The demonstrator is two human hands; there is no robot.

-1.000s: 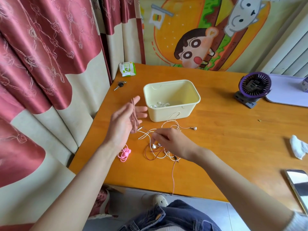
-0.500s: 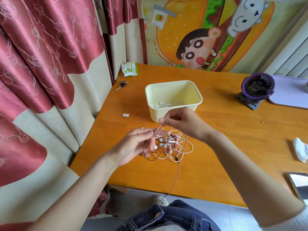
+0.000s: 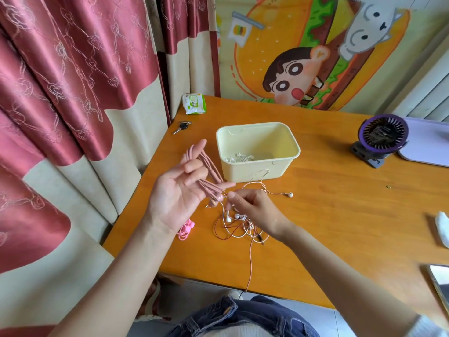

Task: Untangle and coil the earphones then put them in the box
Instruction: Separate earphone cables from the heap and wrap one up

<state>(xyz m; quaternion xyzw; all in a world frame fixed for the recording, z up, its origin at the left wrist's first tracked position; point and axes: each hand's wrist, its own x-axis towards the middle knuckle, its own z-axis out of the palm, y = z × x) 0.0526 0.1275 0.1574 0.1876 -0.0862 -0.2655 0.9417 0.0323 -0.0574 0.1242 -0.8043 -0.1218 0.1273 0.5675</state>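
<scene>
Pink earphones (image 3: 211, 171) are wound in long loops round the fingers (image 3: 201, 145) of the left hand (image 3: 178, 194), which is raised palm-up above the table (image 3: 328, 215). The forefinger is stretched out with the loops over it, the middle fingers are bent in against the strands, and the bundle ends at a pink earbud (image 3: 220, 198) below the thumb. The right hand (image 3: 256, 211) sits just beside it, thumb and forefinger tips pinched together on the thin pink cord close to that earbud, the other fingers curled under. From there the cord runs down through a tangle of white and dark red earphones (image 3: 239, 227) lying on the table under the right hand, then hangs over the near edge. One white earbud (image 3: 290, 195) lies apart to the right of the tangle. A bright pink coil (image 3: 185, 230) shows partly from behind the left wrist. Beyond the hands stands the cream box (image 3: 257, 172), open, with white earphones (image 3: 239, 158) on its floor. Farther off lie keys (image 3: 182, 126) and a wipes pack (image 3: 194, 104) at the far left corner, and a purple fan (image 3: 382, 139) on the right.
</scene>
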